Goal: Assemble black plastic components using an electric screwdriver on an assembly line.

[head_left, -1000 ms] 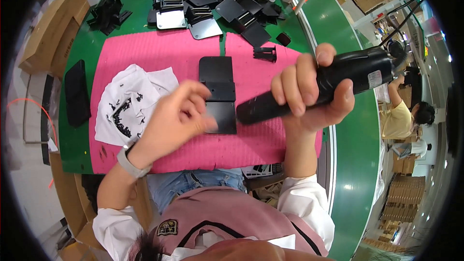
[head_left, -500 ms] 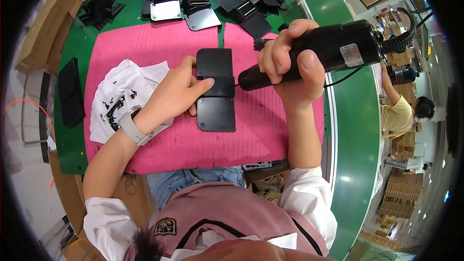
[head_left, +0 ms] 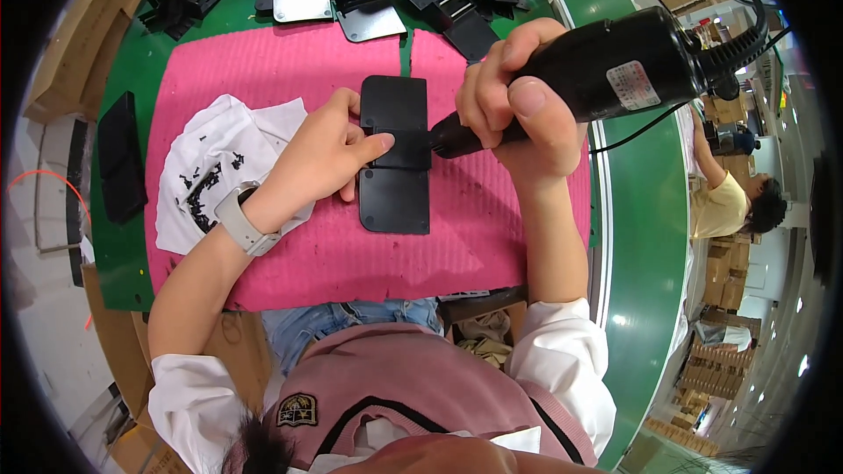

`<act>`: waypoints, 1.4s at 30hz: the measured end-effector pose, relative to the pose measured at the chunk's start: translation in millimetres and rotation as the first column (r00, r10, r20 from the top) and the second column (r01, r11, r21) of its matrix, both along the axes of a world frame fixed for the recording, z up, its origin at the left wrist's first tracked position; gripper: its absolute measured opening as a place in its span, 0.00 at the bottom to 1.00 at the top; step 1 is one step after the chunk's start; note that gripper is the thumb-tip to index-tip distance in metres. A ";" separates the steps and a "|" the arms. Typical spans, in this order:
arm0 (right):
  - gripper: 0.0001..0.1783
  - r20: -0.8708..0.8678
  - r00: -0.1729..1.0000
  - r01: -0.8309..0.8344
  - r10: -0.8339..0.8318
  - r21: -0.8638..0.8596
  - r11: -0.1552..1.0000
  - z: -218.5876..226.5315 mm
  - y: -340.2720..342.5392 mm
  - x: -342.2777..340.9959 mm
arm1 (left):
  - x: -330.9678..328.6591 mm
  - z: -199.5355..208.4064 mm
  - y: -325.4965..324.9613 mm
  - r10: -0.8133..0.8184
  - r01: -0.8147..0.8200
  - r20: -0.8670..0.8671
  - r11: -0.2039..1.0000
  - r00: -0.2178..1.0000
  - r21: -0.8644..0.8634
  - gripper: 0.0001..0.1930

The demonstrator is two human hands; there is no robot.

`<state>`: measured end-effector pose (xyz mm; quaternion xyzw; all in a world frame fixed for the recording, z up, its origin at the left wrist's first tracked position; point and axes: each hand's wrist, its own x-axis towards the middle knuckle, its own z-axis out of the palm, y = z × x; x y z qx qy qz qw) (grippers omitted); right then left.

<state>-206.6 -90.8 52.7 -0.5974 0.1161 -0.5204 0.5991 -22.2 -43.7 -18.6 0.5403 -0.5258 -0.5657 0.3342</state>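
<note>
A black folding plate piece (head_left: 395,197), two flat panels with a raised band between them, lies on the pink ribbed mat (head_left: 351,276). My left hand (head_left: 329,145) grips its left edge, thumb pressed on the middle band. In my right hand (head_left: 531,96) is a black corded electric screwdriver (head_left: 606,66), held sideways with fingers wrapped round it. Its nose meets the right edge of the middle band; the bit's tip is hidden there. Left of my left hand, small black screws (head_left: 206,197) lie scattered on a white cloth (head_left: 180,162).
Several black plate pieces (head_left: 373,17) are heaped at the far edge of the green table (head_left: 123,281). Thin black parts (head_left: 180,0) make a pile at far left. Another black piece (head_left: 120,158) lies by the left edge. A person in yellow (head_left: 724,202) is off to the right.
The screwdriver has moved up against the plate's right edge, closing the small gap where its bit showed. My left hand keeps its hold on the plate.
</note>
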 end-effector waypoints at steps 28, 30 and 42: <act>0.23 0.088 0.984 -0.151 0.158 -0.082 0.985 -3.1 28.3 -20.5 | 78.4 12.8 77.5 0.578 0.050 0.538 0.651 0.614 -0.757 0.07; 0.23 0.085 0.978 -0.181 0.188 -0.087 0.980 -5.7 27.6 -15.9 | 85.0 7.6 79.7 0.563 0.043 0.574 0.691 0.594 -0.722 0.07; 0.21 0.025 0.992 -0.124 0.125 -0.033 0.992 -11.3 23.5 -21.1 | 79.3 1.6 66.8 0.579 -0.029 0.589 0.726 0.564 -0.687 0.07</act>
